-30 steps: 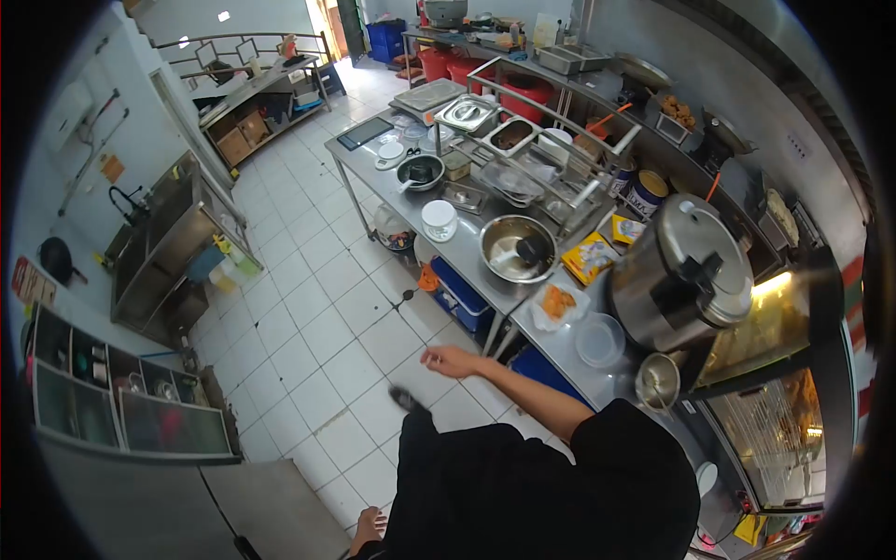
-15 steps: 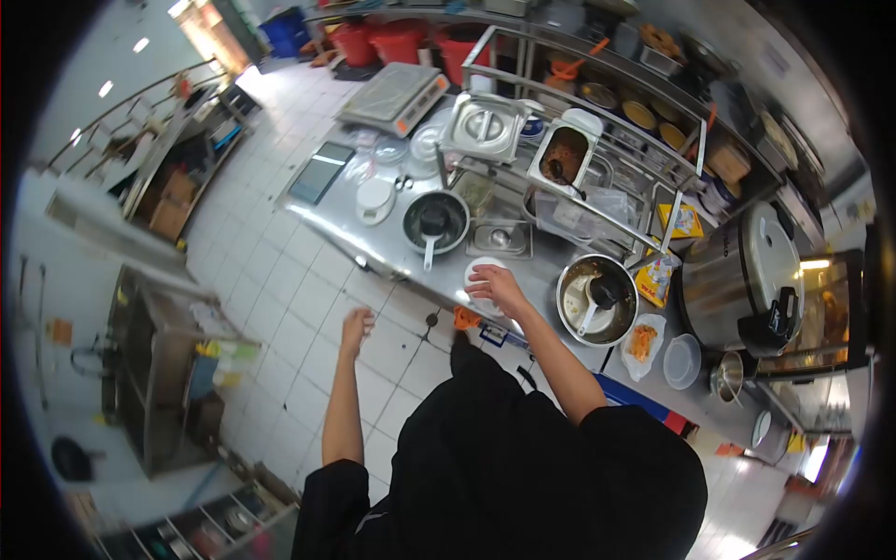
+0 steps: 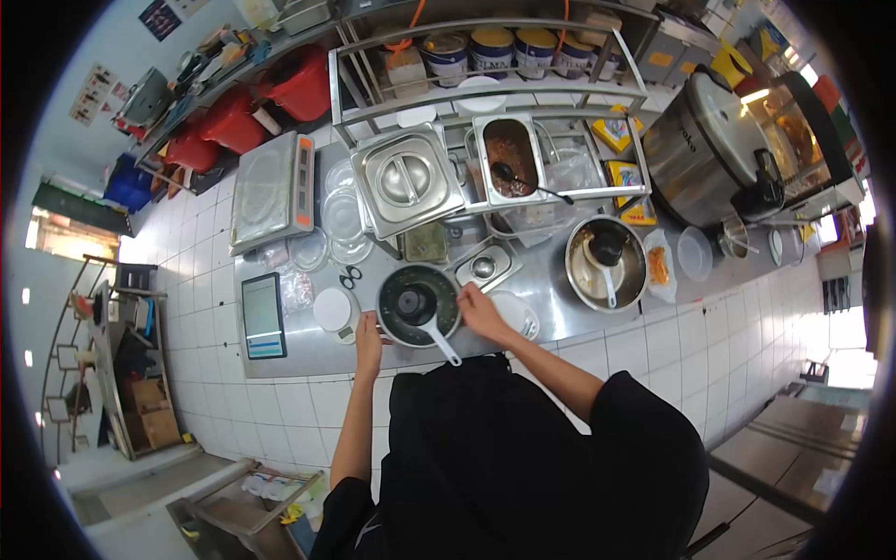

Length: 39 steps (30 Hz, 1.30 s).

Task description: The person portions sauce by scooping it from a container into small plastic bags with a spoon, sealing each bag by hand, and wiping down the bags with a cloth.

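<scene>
My left hand (image 3: pixel 369 346) is at the left side of a round metal bowl (image 3: pixel 393 322), its fingers closed at the rim. On the opposite side, my right hand (image 3: pixel 481 313) has its fingers curled on the rim. A ladle (image 3: pixel 440 340) with a black cup and a white handle lies inside the bowl, its handle sticking out over the near rim towards me. What the bowl contains is dark and hard to make out. White kitchen scales flank it: a left scale (image 3: pixel 333 309) near my left hand and a right scale (image 3: pixel 519 313) partly behind my right forearm.
Along the steel counter (image 3: pixel 551 315) are a tablet (image 3: pixel 263 317), scissors (image 3: pixel 350 276), a larger bowl (image 3: pixel 578 280) with another ladle, and a big cooker (image 3: pixel 695 140). A metal rack (image 3: pixel 597 194) holds a lidded pan (image 3: pixel 406 179) and a sauce pan (image 3: pixel 509 154).
My view has turned and come closer to the counter. Both hands, earlier apart from the bowl and holding nothing, are now at its two sides, closed on the rim.
</scene>
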Motion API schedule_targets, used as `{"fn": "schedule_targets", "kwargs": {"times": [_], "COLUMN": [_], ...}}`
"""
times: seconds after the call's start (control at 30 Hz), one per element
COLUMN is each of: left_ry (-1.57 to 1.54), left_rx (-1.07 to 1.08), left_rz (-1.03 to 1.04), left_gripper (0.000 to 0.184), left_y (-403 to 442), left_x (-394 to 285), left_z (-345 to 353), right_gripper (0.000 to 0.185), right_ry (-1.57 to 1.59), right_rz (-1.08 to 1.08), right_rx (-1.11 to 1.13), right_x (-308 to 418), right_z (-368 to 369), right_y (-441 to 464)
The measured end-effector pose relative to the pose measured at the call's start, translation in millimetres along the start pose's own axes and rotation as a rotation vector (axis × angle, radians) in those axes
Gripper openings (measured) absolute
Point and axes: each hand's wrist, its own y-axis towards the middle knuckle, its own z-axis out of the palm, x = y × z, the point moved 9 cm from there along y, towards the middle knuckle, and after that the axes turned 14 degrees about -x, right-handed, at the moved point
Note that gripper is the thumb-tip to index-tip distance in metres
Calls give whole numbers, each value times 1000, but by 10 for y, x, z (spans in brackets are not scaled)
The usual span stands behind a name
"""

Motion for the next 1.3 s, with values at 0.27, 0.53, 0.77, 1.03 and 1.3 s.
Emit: {"fn": "schedule_targets", "kwargs": {"times": [0.27, 0.53, 0.77, 1.03, 1.3], "left_ry": [-103, 117, 186, 233, 327], "left_rx": [381, 713, 675, 565, 576], "left_rz": [5, 0, -72, -81, -52], "left_gripper": [45, 36, 35, 30, 31], "left_y": [12, -163, -14, 115, 58], "left_x": [-497, -150, 364, 493, 515], "left_z": [505, 508, -173, -349, -90], "right_gripper": [15, 14, 14, 17, 19], "right_ry": [336, 408, 614, 679, 495], "right_rz": [168, 128, 182, 107, 201], "right_rx": [-304, -513, -506, -516, -467], "right_x": [278, -70, 528, 423, 536], "right_z": [-743, -346, 47, 413, 398], "right_y": [-9, 570, 844, 1593, 1634]}}
